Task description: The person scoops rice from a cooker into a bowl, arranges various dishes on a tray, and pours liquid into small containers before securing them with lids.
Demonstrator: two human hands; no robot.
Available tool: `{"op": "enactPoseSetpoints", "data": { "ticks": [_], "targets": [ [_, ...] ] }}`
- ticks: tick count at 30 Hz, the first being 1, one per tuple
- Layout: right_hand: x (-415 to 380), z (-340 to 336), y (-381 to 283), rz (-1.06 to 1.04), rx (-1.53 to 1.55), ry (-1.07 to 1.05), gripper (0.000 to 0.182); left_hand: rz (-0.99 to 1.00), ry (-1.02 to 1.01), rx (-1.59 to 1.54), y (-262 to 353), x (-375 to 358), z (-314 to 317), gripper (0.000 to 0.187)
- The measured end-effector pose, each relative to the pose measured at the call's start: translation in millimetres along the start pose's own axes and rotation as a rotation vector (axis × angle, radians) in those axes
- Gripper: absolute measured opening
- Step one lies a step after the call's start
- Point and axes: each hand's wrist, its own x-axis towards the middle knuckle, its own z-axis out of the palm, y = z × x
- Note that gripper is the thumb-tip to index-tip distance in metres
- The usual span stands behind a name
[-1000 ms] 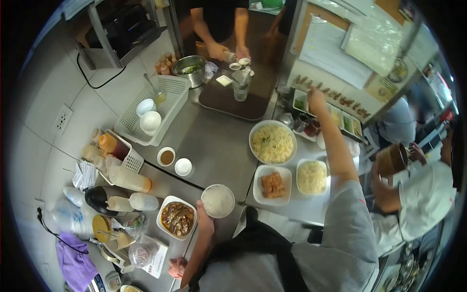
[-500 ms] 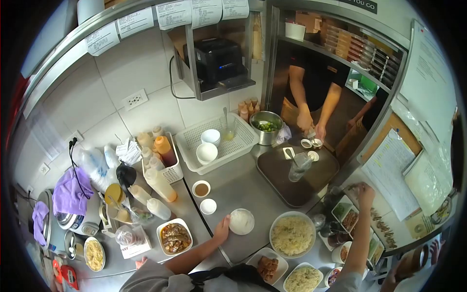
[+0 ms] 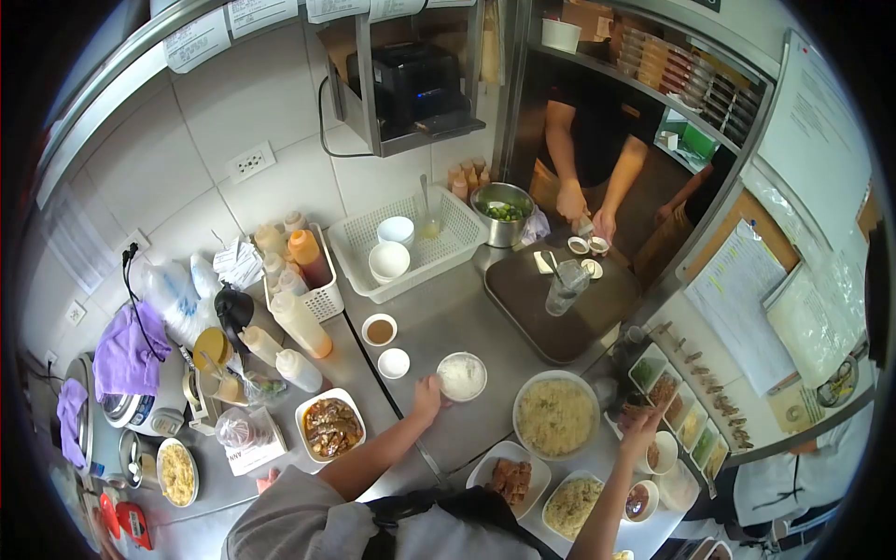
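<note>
Clock bearings as viewed, 12 at the top. Oval dish [image 3: 331,426] of saucy brown food: on the tabletop [image 3: 427,322], at 8 to 9 o'clock from the left hand [image 3: 427,397]. Sauce cup [image 3: 380,329] and white cup [image 3: 394,363]: both at 11 o'clock from that hand. Left grip: fingers against the near side of the rice bowl [image 3: 461,377], which lies at 2 o'clock; whether they clamp its rim, cannot tell.

Food dish [image 3: 511,482] with brown chunks: 5 o'clock from the rice bowl. Large bowl [image 3: 555,415] of yellowish rice: 9 o'clock from the right hand [image 3: 640,422]. Dark serving tray [image 3: 523,322]: farther up the tabletop, a person's hands [image 3: 604,224] at its far edge.

Right grip: fingers reach over the near edge of the row of small containers [image 3: 689,422]; apart or pinched, cannot tell. The container [image 3: 664,389] of chopped brown food is at 1 o'clock from it. Row's long axis runs 11 to 5 o'clock. Right hand clearly the nearer; left well apart.
</note>
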Motion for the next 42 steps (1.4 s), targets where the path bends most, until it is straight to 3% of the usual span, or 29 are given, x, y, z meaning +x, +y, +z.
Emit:
{"op": "enactPoseSetpoints", "data": {
  "ticks": [3, 6, 9, 13, 17, 19, 21, 22, 23, 24, 25, 30, 33, 36, 42],
  "targets": [
    [-3.0, -2.5, 16.9, -0.041, -0.334, 0.048, 0.023, -0.073, -0.100, -0.239, 17.2, -5.6, 7.6, 0.047],
    [-2.6, 1.6, 24.2, -0.195, -0.498, 0.124, 0.022, -0.134, -0.014, -0.400, 17.1, -0.4, 25.7, 0.044],
    [-6.4, 11.4, 13.1, -0.164, -0.358, 0.156, 0.021, -0.124, 0.054, -0.475, 19.9, 8.4, 39.9, 0.036],
    [-21.3, 9.6, 12.1, -0.200, -0.295, 0.115, 0.020, -0.119, -0.030, -0.674, 38.5, 17.1, 42.4, 0.037],
    [-30.4, 12.4, 22.2, -0.279, -0.248, 0.141, 0.018, -0.270, -0.149, -0.400, 49.2, 19.6, 42.5, 0.054],
    [-32.7, 14.0, 44.4, -0.311, -0.190, 0.147, 0.018, -0.289, -0.431, -0.180, 28.4, 15.8, 48.2, 0.062],
    [-48.9, 14.4, 5.9, 0.278, 0.245, 0.093, 0.023, -0.338, -0.695, -0.030, 21.4, -13.2, 67.8, 0.071],
    [-48.7, 15.0, 8.7, 0.334, 0.300, 0.068, 0.023, -0.347, -0.774, 0.010, 24.3, -28.2, 82.5, 0.077],
    [-41.4, 13.8, 36.8, 0.179, -0.013, 0.017, 0.024, -0.329, -0.866, 0.074, 35.7, -43.2, 95.8, 0.072],
    [-52.5, 18.9, 0.5, 0.293, -0.026, 0.027, 0.024, -0.281, -0.824, 0.091, 32.3, -57.2, 109.1, 0.069],
    [-52.4, 22.6, 12.7, 0.238, -0.088, 0.026, 0.024, -0.222, -0.764, 0.099, 28.0, -65.1, 117.5, 0.067],
    [-57.7, 27.7, -2.2, -0.096, -0.387, 0.016, 0.019, -0.330, -0.683, -0.046, 24.3, -58.7, 117.9, 0.058],
    [-53.7, 41.1, -26.5, -0.245, -0.325, -0.018, 0.017, -0.333, -0.664, -0.123, 26.8, -54.9, 107.0, 0.053],
    [-34.5, 67.8, -37.2, -0.327, -0.236, -0.214, 0.014, -0.386, -0.587, -0.184, 29.8, -51.7, 81.8, 0.049],
    [-11.4, 179.4, -40.3, -0.385, -0.125, -0.458, 0.014, -0.293, -0.485, -0.266, 34.7, -40.0, 30.6, 0.044]
  ]
}}
